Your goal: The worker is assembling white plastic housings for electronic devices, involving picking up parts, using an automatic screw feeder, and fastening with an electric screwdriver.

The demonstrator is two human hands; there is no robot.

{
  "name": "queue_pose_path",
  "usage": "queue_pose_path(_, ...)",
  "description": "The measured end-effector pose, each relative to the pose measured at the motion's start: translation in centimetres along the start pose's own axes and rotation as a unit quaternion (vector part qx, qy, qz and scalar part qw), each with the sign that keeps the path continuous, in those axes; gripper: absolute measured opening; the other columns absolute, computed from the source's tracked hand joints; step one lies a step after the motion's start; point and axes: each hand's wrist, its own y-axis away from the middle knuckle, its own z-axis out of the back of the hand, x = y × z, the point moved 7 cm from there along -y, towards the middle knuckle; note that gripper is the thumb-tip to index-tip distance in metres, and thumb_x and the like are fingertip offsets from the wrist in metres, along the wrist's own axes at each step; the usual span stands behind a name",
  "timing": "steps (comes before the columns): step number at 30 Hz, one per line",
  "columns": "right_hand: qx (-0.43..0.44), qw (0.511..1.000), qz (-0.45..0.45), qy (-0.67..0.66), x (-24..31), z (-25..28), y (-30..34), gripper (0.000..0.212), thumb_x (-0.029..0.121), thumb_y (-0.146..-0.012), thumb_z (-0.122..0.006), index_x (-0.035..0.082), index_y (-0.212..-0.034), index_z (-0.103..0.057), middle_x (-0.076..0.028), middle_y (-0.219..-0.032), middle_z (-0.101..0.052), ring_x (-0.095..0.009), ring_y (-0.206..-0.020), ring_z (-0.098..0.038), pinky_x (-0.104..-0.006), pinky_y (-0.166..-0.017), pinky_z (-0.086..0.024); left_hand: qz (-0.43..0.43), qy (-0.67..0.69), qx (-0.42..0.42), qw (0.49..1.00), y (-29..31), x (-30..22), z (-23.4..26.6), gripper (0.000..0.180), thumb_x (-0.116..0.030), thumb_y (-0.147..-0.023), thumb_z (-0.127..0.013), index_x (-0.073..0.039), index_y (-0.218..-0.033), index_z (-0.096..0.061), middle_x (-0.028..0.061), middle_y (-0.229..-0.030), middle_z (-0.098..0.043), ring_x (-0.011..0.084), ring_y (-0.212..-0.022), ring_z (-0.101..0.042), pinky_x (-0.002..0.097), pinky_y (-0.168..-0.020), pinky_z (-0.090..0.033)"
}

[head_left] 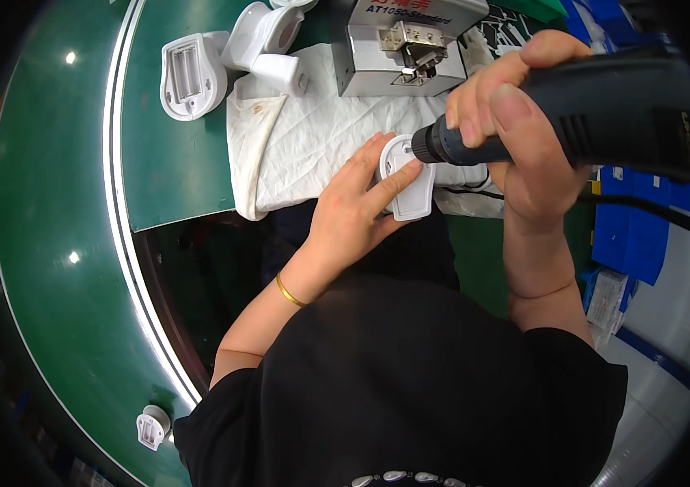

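My left hand (357, 199) is closed around a white plastic housing (416, 193) at the near edge of the cloth, thumb lying across its face. In my right hand (523, 130) is a black electric screwdriver (597, 109), gripped round its body. Its nose points left and meets the upper part of the housing, by my left thumb. The bit's tip is hidden, so whether it sits in a screw I cannot tell.
A white cloth (312, 122) covers part of the green table (170, 170). Several white housings (192, 77) stand at the back left. A metal screw feeder (410, 57) is behind my hands. Blue bins (633, 227) are at right; one more white unit (152, 428) lies lower left.
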Motion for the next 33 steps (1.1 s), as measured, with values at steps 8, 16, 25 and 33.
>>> queue_pose_path(8, -0.071, 0.995, 0.018, -0.070, 1.0, 7.2, 0.3, 0.039, 0.011, -0.097, -0.054, 0.002, -0.132, -0.041, -0.011, -0.091, -0.060, -0.021, -0.078, -0.060, -0.0432, -0.078, -0.049, 0.006, -0.030, -0.010, 0.999, 0.1, -0.2, 0.0, 0.073, -0.008, -0.058, -0.088, -0.017, -0.127, -0.065, 0.0211, -0.135, -0.054, 0.0384, -0.120, -0.058, 0.0418, -0.095, -0.053)
queue_pose_path(16, -0.372, 0.893, -0.208, 0.148, -7.3, 29.6, 5.7, 0.037, 0.011, -0.078, -0.083, -0.002, -0.102, -0.058, -0.009, -0.089, -0.060, -0.018, -0.075, -0.064, -0.0348, -0.063, -0.061, -0.005, -0.025, -0.018, 1.000, -0.2, -0.5, -0.6, 0.068, -0.011, -0.059, -0.089, -0.016, -0.124, -0.068, 0.0203, -0.136, -0.054, 0.0364, -0.121, -0.058, 0.0411, -0.095, -0.053)
queue_pose_path(25, -0.399, 0.811, -0.294, 0.310, -12.4, 33.4, 7.4, 0.041, 0.024, -0.075, -0.082, -0.006, -0.099, -0.067, -0.012, -0.086, -0.068, -0.019, -0.066, -0.065, -0.0330, -0.060, -0.051, 0.012, -0.050, 0.000, 0.999, -0.6, -0.9, -0.7, 0.070, -0.011, -0.059, -0.090, -0.017, -0.124, -0.068, 0.0195, -0.138, -0.054, 0.0354, -0.120, -0.058, 0.0405, -0.095, -0.053)
queue_pose_path(33, -0.293, 0.617, -0.105, 0.723, -8.4, 30.5, 6.0, 0.056, 0.037, -0.085, -0.073, 0.001, -0.127, -0.062, -0.024, -0.121, -0.063, -0.039, -0.112, -0.060, -0.0427, -0.097, -0.046, 0.070, -0.028, 0.009, 0.997, -0.8, -1.4, -0.6, 0.070, -0.010, -0.060, -0.090, -0.011, -0.126, -0.066, 0.0198, -0.137, -0.055, 0.0349, -0.120, -0.058, 0.0395, -0.098, -0.051)
